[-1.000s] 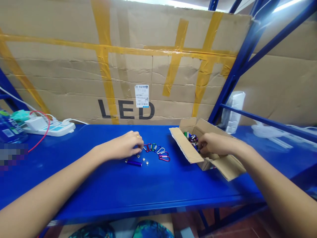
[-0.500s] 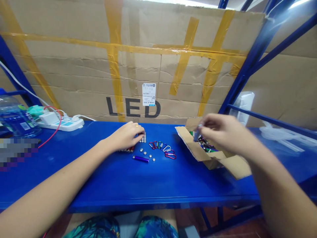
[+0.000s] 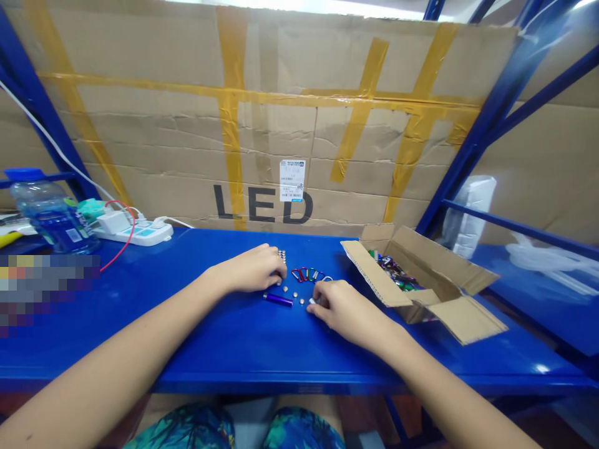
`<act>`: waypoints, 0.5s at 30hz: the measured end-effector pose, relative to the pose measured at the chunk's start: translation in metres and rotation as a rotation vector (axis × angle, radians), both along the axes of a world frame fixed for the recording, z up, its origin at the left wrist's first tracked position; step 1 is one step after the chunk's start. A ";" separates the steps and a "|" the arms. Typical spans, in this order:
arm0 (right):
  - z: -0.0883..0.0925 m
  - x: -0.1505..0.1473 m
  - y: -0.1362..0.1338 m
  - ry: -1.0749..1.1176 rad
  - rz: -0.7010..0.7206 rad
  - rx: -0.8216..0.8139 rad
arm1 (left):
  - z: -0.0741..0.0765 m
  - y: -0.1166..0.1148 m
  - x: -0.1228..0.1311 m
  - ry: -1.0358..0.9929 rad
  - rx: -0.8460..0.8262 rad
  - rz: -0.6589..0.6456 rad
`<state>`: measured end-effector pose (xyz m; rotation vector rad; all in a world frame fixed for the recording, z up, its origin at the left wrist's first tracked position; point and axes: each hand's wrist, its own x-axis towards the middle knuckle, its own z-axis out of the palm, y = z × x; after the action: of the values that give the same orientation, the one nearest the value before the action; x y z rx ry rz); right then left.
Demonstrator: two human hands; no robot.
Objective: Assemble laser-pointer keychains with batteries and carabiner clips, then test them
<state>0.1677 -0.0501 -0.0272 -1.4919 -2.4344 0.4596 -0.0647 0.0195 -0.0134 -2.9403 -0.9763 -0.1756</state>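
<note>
My left hand point(image 3: 259, 268) rests over the tabletop with its fingers curled down, fingertips at a small silver disc point(image 3: 279, 284). My right hand point(image 3: 346, 308) is closed in a pinch on a small whitish-silver piece point(image 3: 312, 302), mostly hidden by the fingers. Between the hands lie more loose silver discs point(image 3: 295, 295) and a purple metal tube point(image 3: 278, 300) with a silver end. Beyond them is a curved row of coloured carabiners point(image 3: 303, 274), partly covered by my right hand. A group of silver discs point(image 3: 282, 254) shows behind my left fingers.
An open cardboard box point(image 3: 379, 280) of mixed small metal parts stands at the right. On the left are a bottle point(image 3: 60, 215) of blue liquid and a white power strip point(image 3: 145, 233) with cables. A large taped cardboard sheet point(image 3: 182, 149) stands along the back of the blue table point(image 3: 224, 349).
My right hand has moved left from above the box to beside the loose discs, holding a small piece. My left fingertips have come down to the nearest disc. The view has shifted slightly.
</note>
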 end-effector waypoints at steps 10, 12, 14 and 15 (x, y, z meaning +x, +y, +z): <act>0.041 0.028 0.000 0.291 -0.171 0.195 | 0.005 -0.006 0.003 -0.010 -0.122 -0.002; 0.060 0.049 0.004 0.379 -0.288 0.269 | 0.005 -0.006 0.003 -0.011 -0.107 0.002; 0.073 0.072 0.011 0.420 -0.392 0.296 | 0.005 -0.005 0.003 -0.012 -0.053 0.030; 0.076 0.083 0.015 0.402 -0.429 0.289 | 0.006 -0.004 0.003 -0.019 -0.017 0.050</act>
<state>0.2504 -0.0351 0.0492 -1.5563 -1.7312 0.2684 -0.0618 0.0152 -0.0078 -2.9315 -1.0582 -0.1953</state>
